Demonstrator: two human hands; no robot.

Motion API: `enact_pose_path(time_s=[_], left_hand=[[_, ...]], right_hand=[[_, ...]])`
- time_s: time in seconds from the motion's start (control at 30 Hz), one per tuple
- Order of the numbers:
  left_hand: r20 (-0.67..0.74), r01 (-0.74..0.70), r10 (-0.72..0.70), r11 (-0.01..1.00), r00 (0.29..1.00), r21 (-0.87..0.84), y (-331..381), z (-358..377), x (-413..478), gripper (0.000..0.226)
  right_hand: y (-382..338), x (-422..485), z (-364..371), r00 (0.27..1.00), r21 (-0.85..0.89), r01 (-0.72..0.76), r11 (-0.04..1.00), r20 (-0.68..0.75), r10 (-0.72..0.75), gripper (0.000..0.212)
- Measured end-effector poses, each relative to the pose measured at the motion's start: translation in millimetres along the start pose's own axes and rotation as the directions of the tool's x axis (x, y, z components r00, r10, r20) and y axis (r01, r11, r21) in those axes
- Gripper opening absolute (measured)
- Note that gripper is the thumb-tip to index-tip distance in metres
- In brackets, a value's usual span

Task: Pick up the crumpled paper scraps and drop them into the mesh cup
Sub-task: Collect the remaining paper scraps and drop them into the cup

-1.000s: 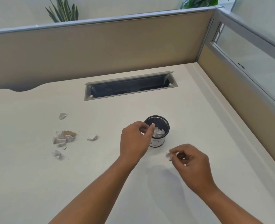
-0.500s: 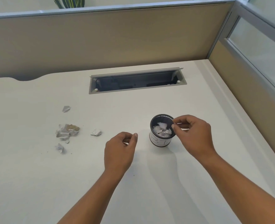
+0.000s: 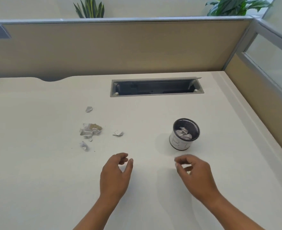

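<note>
Both hands hover low over the desk (image 3: 37, 171), near side of the cup (image 3: 178, 144), and neither one carries paper. The left hand (image 3: 115, 176) hangs with fingers loosely curled, thumb apart from the forefinger, nothing between them. The right hand (image 3: 196, 176) is much the same, relaxed and bent. It is smeared by motion, so the pale fleck at a fingertip is probably a nail rather than paper, and the hand looks empty.

The cup stands upright to the right, with white scraps (image 3: 184, 134) already lying inside it. Over on the left the job is not done: a pile (image 3: 90, 131) of crumpled bits, a single scrap (image 3: 118, 133) just right of it, another (image 3: 89, 109) farther back, and one more (image 3: 84, 145) on the near side. All of them sit well apart from the cup.

So this reads as the gap between drops, with a fresh pick-up due. The left hand is the nearer one: reach forward and left, likely to the lone scrap first, pinch it lightly between thumb and fingertips, carry it across and let go squarely above the rim, since such light paper could flutter wide
</note>
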State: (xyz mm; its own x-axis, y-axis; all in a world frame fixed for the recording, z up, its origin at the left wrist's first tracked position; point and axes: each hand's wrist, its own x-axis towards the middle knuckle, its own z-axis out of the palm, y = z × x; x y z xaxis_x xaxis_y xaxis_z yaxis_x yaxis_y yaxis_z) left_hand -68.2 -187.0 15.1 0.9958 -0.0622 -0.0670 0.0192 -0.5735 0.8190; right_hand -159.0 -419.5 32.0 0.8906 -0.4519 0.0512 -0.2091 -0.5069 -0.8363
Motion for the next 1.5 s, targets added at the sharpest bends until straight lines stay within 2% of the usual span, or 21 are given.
enact_pose_path(time_s=[0.1, 0.23, 0.63, 0.73, 0.83, 0.93, 1.03, 1.13, 1.27, 1.4, 1.5], left_hand=[[-0.017, 0.007, -0.007, 0.999, 1.000, 0.048, -25.6, -25.7, -5.5, 0.020], [-0.039, 0.034, -0.031, 0.997, 0.999, 0.067, -53.7, -61.8, 0.5, 0.020], [-0.090, 0.017, -0.013, 0.999, 0.996, 0.042, -109.3, -129.8, 63.5, 0.019], [-0.094, -0.038, 0.044, 0.997, 0.995, 0.066, -107.1, -138.4, 91.9, 0.022], [-0.104, -0.114, 0.124, 0.989, 0.987, 0.098, -92.2, -142.9, 133.4, 0.022], [-0.097, -0.188, 0.206, 0.967, 0.974, 0.170, -70.4, -138.7, 181.0, 0.020], [-0.069, -0.194, 0.213, 0.958, 0.975, 0.211, -50.6, -126.7, 225.8, 0.016], [-0.072, -0.111, 0.130, 0.967, 0.989, 0.230, -43.9, -113.7, 260.6, 0.013], [-0.003, -0.031, 0.035, 0.928, 0.999, 0.372, -52.3, -101.2, 288.7, 0.028], [0.025, -0.029, 0.020, 0.883, 1.000, 0.468, -55.7, -96.3, 292.9, 0.019], [0.007, -0.026, 0.026, 0.882, 1.000, 0.471, -49.9, -99.1, 283.3, 0.020]], right_hand=[[4.8, -25.5, 29.6, 0.990, -0.101, -0.030, 0.994, 0.137, 0.044, 0.037], [-0.1, -44.0, 64.7, 0.977, -0.179, 0.052, 0.983, 0.213, -0.013, 0.036], [-52.2, -3.7, 142.9, 0.978, -0.248, 0.100, 0.964, 0.201, -0.050, 0.031], [-67.8, 30.4, 160.8, 0.975, -0.275, 0.147, 0.950, 0.201, -0.093, 0.034], [-79.1, 64.3, 177.8, 0.971, -0.298, 0.141, 0.944, 0.226, -0.074, 0.041], [-82.0, 89.5, 189.2, 0.943, -0.367, 0.200, 0.908, 0.323, -0.077, 0.056], [-76.7, 100.1, 193.3, 0.900, -0.471, 0.293, 0.832, 0.429, -0.074, 0.057], [-73.1, 96.9, 191.8, 0.925, -0.508, 0.293, 0.810, 0.366, -0.105, 0.044], [-69.3, 88.7, 185.1, 0.943, -0.494, 0.314, 0.811, 0.260, -0.207, 0.022], [-68.5, 78.3, 177.6, 0.954, -0.437, 0.270, 0.858, 0.244, -0.176, 0.021], [-66.1, 68.5, 172.0, 0.974, -0.317, 0.188, 0.929, 0.182, -0.135, 0.021]])
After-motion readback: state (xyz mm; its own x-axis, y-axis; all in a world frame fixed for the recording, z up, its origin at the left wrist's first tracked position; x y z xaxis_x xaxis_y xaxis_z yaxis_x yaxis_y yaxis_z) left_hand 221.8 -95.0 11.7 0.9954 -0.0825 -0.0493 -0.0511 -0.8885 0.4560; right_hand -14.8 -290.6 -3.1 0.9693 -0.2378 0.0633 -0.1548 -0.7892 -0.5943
